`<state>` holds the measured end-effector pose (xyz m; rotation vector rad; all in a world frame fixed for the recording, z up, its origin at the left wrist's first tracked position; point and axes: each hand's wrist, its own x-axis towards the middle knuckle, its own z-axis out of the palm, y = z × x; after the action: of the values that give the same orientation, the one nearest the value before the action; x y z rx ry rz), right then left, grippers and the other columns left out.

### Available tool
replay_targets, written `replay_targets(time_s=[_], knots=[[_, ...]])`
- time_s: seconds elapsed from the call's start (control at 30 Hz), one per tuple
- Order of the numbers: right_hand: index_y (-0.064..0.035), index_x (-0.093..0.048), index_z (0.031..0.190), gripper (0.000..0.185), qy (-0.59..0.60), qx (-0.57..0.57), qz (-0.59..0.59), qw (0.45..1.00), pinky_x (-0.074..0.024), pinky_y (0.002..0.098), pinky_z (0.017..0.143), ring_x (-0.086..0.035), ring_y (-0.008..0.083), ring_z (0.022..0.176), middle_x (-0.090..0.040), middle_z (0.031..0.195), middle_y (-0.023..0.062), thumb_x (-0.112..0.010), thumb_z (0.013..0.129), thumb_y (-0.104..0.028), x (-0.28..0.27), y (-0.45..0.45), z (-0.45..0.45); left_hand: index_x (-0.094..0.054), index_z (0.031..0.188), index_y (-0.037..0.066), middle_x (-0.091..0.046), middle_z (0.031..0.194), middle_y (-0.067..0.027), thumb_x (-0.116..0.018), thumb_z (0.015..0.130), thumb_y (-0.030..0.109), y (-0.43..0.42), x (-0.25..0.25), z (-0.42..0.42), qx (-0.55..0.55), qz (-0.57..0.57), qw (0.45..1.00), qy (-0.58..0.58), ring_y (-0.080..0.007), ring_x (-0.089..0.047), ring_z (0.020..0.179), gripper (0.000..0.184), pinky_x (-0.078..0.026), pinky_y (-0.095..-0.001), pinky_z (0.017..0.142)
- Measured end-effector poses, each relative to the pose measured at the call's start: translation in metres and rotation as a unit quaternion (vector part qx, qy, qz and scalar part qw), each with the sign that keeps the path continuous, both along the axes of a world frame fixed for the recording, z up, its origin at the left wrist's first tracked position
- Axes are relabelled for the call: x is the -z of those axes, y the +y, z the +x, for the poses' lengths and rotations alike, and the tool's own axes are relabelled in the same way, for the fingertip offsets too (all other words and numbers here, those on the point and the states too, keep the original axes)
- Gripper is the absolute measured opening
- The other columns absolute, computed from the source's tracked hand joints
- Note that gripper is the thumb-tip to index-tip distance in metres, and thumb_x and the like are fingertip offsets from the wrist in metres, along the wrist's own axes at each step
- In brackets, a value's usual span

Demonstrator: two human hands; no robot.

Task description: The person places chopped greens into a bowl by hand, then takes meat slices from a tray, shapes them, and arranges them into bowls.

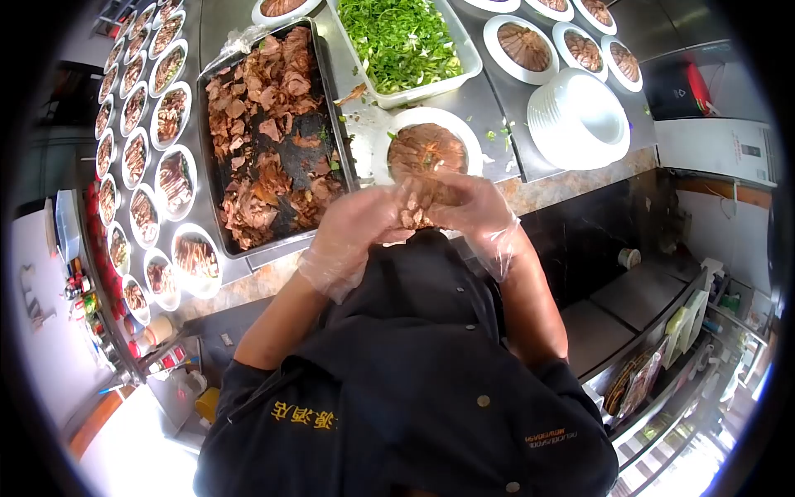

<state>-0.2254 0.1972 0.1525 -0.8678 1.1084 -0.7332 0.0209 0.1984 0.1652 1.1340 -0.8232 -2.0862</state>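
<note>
My left hand (354, 225) and my right hand (479, 214), both in clear plastic gloves, come together in front of my chest. Pieces of sliced cooked meat (416, 209) are gripped between their closed fingers. Just beyond the fingers stands a white bowl (470, 137), with brown meat slices (426, 149) laid over its middle. To the left of my left hand is a black tray (310, 132) with heaps of cut cooked meat (257, 108). A clear plastic tub (465, 50) of chopped green herbs (393, 41) sits behind the bowl.
Rows of white bowls filled with meat (174, 178) cover the left of the steel counter. Stacked white bowls (575, 124) stand at the right, near several more filled bowls (522, 45). Green scraps lie on the counter (501, 153). A shelf rack (662, 356) is at lower right.
</note>
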Motion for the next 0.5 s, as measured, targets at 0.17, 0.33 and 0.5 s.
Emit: replay_targets(time_s=[0.17,0.33,0.5], knots=[[0.0079,-0.065,0.143,0.055,-0.061,-0.021,0.013,0.998,-0.0598,0.032,0.096,-0.073,0.0168,0.108,-0.077,0.121,0.012,-0.081,0.091,0.0,0.0,0.001,-0.034,-0.059,0.144,-0.009,-0.073,0.132,-0.0171,-0.059,0.114,0.023,0.012,-0.003,-0.03,-0.037,-0.01,0.999,-0.004,-0.0223,-0.075,0.116,0.044,-0.067,-0.0381,0.098],[0.0062,-0.066,0.144,0.05,-0.031,-0.064,0.038,0.997,-0.058,0.0292,0.093,-0.072,0.0147,0.106,-0.079,0.117,0.009,-0.076,0.096,-0.002,0.011,0.001,-0.055,-0.061,0.143,-0.008,-0.074,0.129,-0.0161,-0.058,0.115,0.026,0.023,0.008,-0.045,-0.037,-0.031,0.998,-0.037,-0.0225,-0.076,0.113,0.044,-0.067,-0.0368,0.096],[0.0077,-0.072,0.132,0.047,0.072,-0.115,0.002,0.991,-0.0597,0.0298,0.088,-0.073,0.0144,0.098,-0.08,0.11,0.0105,-0.085,0.092,-0.013,0.035,0.008,-0.069,-0.063,0.142,-0.006,-0.075,0.125,-0.0134,-0.079,0.103,0.013,0.033,0.021,-0.065,-0.018,-0.075,0.99,-0.117,-0.0164,-0.074,0.108,0.046,-0.066,-0.0318,0.091]])
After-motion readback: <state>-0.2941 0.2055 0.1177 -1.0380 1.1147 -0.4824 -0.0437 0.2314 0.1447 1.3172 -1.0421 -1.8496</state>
